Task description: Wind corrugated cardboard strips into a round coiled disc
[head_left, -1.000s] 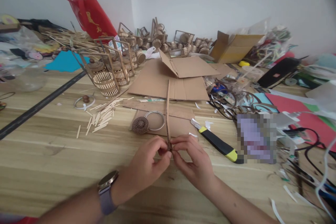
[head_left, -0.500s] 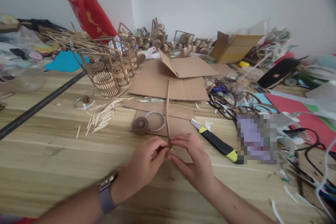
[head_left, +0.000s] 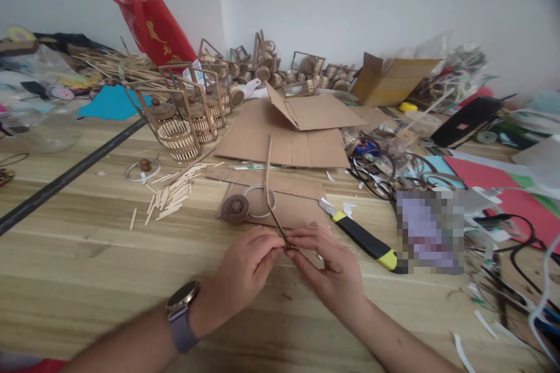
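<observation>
Head view: your left hand (head_left: 251, 262) and right hand (head_left: 330, 265) pinch the near end of a long, thin, brown cardboard strip (head_left: 268, 172) between a coiled brown cardboard disc (head_left: 235, 208), left, and a black-and-yellow cutter (head_left: 361, 236), right.

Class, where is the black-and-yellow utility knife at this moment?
In the head view, the utility knife lies on the table, right of centre, just beyond the right hand.
</observation>
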